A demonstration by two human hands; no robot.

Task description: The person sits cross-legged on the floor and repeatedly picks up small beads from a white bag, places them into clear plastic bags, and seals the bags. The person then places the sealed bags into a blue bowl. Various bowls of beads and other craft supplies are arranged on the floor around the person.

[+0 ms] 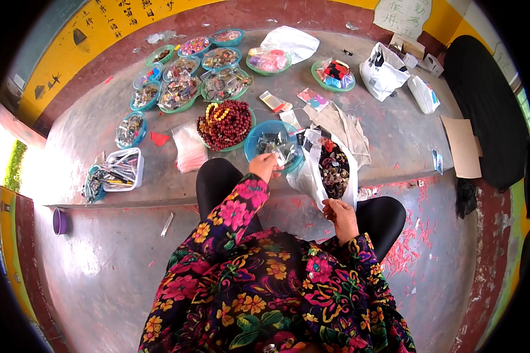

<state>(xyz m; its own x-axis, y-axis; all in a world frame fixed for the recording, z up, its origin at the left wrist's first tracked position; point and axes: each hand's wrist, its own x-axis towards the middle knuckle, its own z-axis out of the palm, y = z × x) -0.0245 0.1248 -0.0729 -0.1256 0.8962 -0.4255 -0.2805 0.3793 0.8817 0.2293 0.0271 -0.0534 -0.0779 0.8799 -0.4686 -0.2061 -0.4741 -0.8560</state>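
Observation:
My left hand is at the near rim of a blue plastic basin. Its fingers are pinched on a small clear plastic packet; more packets with dark contents lie inside the basin. To the right, an opened white plastic bag is full of small dark, shiny pieces, too fine to name. My right hand is closed at the bag's near edge, the fingertips gripping its rim. A heap of dark red bead strings, with a yellow strand on it, fills a green basin left of the blue one.
Several basins of packaged trinkets crowd the far left of the raised concrete platform. Nearer are a stack of clear bags and a white tub of pens. White bags and a cardboard sheet are at right.

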